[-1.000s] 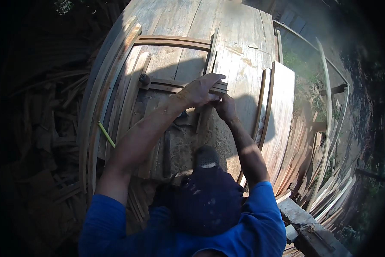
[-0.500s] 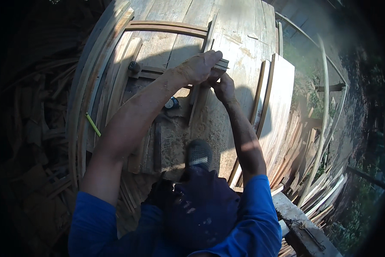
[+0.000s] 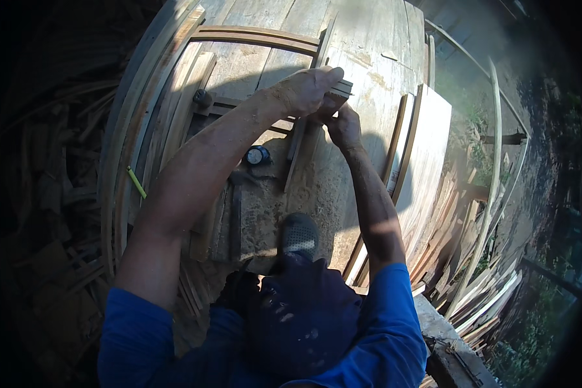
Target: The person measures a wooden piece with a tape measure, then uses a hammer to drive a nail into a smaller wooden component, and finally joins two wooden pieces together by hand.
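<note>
My left hand [image 3: 306, 92] is closed around the end of a short grooved wooden piece [image 3: 340, 95], thumb on top. The fingers of my right hand [image 3: 345, 131] are bent against the near underside of that piece, and what they pinch there, if anything, is hidden. Beneath both hands runs a long thin wooden strip [image 3: 296, 154], part of a frame on the boards. Its far crosspiece [image 3: 258, 37] lies beyond my left hand, and a nearer crosspiece [image 3: 223, 107] passes under my left forearm. A round dark-rimmed object with a pale face [image 3: 257, 155] sits beside the strip.
A hammer-like tool with a dark handle [image 3: 236, 220] lies nearer me. A yellow stick [image 3: 137, 183] rests by long planks [image 3: 142, 97] on the left. A dark cylinder [image 3: 202, 98] stands on the frame. Wide boards [image 3: 427, 136] lie right; my shoe [image 3: 299, 234] is on the wooden platform.
Both hands stay on the wooden piece, with slight shifts only. The view has moved a little, and more of the round object shows beside my left forearm.
</note>
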Motion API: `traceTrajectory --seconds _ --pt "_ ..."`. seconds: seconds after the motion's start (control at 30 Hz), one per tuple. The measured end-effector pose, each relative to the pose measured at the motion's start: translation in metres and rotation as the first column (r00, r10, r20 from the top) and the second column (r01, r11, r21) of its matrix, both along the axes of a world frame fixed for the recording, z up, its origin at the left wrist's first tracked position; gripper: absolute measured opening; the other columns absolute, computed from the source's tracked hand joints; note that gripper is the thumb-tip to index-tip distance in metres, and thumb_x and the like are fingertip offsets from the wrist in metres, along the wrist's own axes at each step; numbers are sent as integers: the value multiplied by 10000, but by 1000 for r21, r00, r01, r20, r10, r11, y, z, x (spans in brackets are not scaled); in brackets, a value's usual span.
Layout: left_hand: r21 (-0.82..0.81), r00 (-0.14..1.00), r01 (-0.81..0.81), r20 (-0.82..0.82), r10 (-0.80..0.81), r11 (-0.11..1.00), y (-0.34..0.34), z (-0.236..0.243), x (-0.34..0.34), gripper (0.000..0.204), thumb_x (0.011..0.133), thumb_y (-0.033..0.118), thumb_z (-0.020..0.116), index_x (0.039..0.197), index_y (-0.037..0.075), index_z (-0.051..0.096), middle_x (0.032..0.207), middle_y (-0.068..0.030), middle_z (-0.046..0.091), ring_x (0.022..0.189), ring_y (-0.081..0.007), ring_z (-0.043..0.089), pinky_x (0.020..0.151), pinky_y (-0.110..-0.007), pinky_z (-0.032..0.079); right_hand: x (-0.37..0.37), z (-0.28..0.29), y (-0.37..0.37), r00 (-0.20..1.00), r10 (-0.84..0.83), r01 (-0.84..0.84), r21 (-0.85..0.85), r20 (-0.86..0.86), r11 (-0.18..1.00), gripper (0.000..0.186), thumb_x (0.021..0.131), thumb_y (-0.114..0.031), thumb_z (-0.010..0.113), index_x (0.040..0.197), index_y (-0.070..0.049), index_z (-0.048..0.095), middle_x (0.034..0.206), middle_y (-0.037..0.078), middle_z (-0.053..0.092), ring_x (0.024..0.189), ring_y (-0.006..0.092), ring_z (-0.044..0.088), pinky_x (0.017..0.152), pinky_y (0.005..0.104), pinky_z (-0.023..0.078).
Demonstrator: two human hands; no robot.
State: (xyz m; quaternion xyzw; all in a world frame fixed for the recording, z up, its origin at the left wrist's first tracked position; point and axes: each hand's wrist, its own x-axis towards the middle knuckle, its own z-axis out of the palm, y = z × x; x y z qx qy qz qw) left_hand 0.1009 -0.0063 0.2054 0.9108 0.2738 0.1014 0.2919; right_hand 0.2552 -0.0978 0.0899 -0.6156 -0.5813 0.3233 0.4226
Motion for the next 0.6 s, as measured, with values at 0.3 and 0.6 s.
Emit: traceTrajectory --seconds 0.3,0.6 --pt "57 1000 -11 30 9 998 10 -6 1 401 837 -7 561 1208 39 416 1048 -248 628 1022 -442 629 871 -491 518 -2 7 8 999 -23 26 -71 30 997 383 797 77 618 1151 -66 639 1095 108 680 1022 254 672 824 344 550" --pt "40 996 -17 82 14 999 17 -9 7 345 868 -12 540 1194 39 440 1009 -242 628 974 -439 642 835 -481 527 9 -5 16 992 -3 1 14 124 1000 421 770 64 638 1170 -64 611 1063 177 681 1012 349 684 828 404 559"
